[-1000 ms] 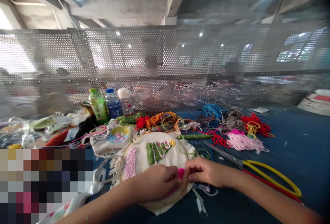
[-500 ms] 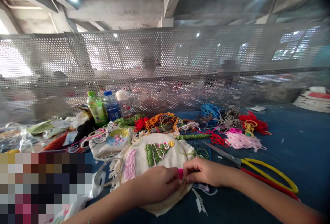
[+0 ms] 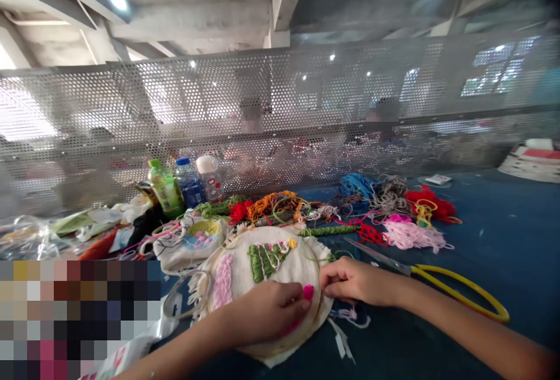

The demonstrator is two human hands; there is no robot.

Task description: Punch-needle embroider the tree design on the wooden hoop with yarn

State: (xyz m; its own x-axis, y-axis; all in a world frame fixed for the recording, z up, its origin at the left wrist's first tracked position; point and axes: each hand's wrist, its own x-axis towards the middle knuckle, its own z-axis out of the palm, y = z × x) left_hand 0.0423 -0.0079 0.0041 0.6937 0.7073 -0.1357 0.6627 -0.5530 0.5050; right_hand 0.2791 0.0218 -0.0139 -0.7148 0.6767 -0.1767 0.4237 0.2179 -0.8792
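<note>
Curling in close, the fingers of the left hand (image 3: pixel 273 310) lie on the round cloth (image 3: pixel 284 275), next to the bright pink patch (image 3: pixel 308 292), maybe to keep it flat. The fingers of the right hand (image 3: pixel 361 281) are bent and narrow at the cloth's right edge. I cannot tell if either hand holds thread. The cloth is on the blue table (image 3: pixel 494 240), in front of the person. The left hand hides some pink. The scissors (image 3: pixel 400 266) lie by the right arm, which covers part of them. Yarn (image 3: pixel 413 234) crowds the far side, near the bottles (image 3: pixel 166 190).
</note>
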